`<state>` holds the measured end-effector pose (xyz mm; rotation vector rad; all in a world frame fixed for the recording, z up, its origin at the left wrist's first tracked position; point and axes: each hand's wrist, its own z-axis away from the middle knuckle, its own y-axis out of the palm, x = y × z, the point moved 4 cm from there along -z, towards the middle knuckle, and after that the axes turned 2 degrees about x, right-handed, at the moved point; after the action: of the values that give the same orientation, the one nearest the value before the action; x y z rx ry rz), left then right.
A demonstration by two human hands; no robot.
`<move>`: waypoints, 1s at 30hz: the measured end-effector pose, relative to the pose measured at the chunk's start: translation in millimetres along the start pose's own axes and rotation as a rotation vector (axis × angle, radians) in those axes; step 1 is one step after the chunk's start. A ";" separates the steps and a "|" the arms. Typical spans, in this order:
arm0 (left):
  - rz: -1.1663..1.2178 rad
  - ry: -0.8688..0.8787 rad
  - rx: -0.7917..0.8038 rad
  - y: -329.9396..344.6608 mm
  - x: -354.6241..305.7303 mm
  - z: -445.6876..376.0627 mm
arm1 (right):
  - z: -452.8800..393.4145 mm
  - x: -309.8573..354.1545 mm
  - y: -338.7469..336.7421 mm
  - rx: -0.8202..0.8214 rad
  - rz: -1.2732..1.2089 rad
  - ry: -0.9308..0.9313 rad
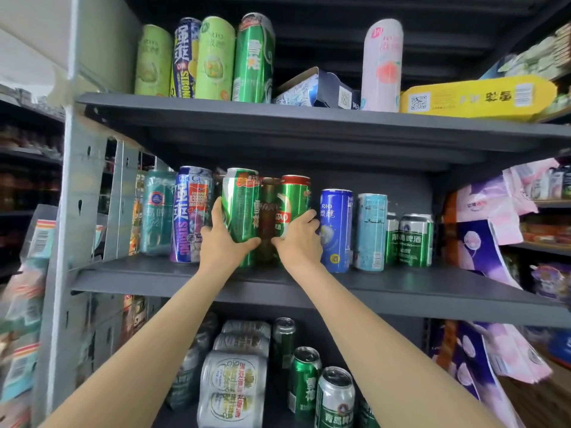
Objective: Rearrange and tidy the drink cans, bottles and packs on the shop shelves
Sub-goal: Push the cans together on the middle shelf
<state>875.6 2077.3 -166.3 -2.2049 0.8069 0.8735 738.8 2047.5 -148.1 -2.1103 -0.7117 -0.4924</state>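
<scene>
Nearest, on the lower shelf (309, 310) below the arms, stands a shrink-wrapped pack of silver cans (233, 387) with loose green cans (304, 381) just beside it toward the right.

Further up, both hands work at the middle shelf (154, 279), close to its front edge and left of its middle. The left hand (221, 242) has its fingers curled round the lower half of a tall green can (241, 217), thumb across the front. The right hand (298, 239) grips a red-topped green can (293, 205) the same way. A darker brown can (268, 217) sits between the two, touching or nearly so. All three stand upright.

These cans look rigid, smooth and slippery, fairly heavy if full, and tall enough to tip; holding them low on the body, as now, seems the steadiest grasp. Squeezing hard could dent the thin walls.

Toward the left edge stand a purple can (190, 214) and a teal can (157, 211); toward the right, a blue can (336, 230), a pale blue can (370, 231) and short green cans (415, 240).

Farthest, the top shelf (278, 118) carries a row of tall green cans, a pink can (382, 66), an open blue carton (318, 91) whose contents I cannot see, and a flat yellow box (475, 98) at its right end.
</scene>
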 end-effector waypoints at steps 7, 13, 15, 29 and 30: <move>-0.040 -0.037 0.006 5.6 -5.4 -1.7 | 16.9 -12.2 -6.0 0.090 0.028 -0.149; -0.210 0.270 -0.239 10.5 -25.8 24.9 | 34.6 -42.4 -55.0 -0.054 -0.111 -0.375; -0.243 0.455 -0.334 21.5 -38.1 37.3 | 26.2 -62.3 -73.3 -0.128 -0.194 -0.350; -0.296 0.410 -0.062 97.1 -86.1 26.5 | -53.3 -127.6 -87.4 0.001 -0.262 -0.171; -0.340 0.433 -0.074 100.0 -89.2 28.2 | -54.5 -129.0 -85.8 -0.004 -0.279 -0.163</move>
<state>740.6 2063.2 -148.3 -2.5383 0.5655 0.2670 580.5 2004.8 -139.2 -2.0809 -1.1090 -0.4747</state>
